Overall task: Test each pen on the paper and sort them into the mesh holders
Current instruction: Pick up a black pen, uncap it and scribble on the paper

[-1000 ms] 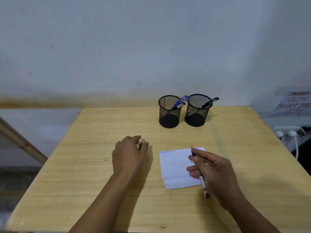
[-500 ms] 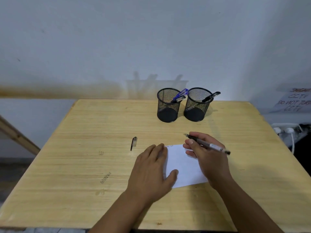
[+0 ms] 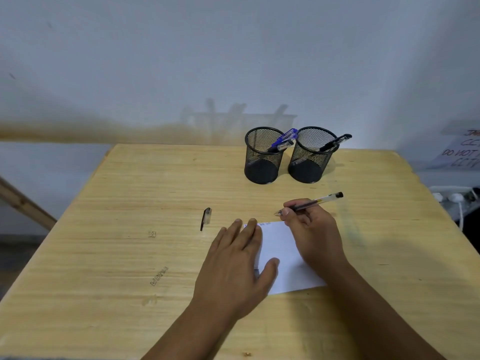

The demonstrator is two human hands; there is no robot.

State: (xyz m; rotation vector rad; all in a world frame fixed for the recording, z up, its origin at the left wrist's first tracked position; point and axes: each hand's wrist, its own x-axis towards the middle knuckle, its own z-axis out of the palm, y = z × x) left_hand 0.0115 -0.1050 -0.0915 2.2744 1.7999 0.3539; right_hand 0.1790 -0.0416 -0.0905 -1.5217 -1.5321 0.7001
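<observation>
i have only 1 view, from the camera on the person's head, looking forward and down over the wooden table (image 3: 124, 193). the wall sits at 12 o'clock, both forearms enter from 6 o'clock, close under the lens. the wide angle bends the table edges, and the far edge stays well within frame.

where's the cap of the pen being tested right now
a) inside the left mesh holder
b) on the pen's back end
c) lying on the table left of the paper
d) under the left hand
c: the pen cap lies alone on the table, left of the paper, apart from both hands.
</observation>
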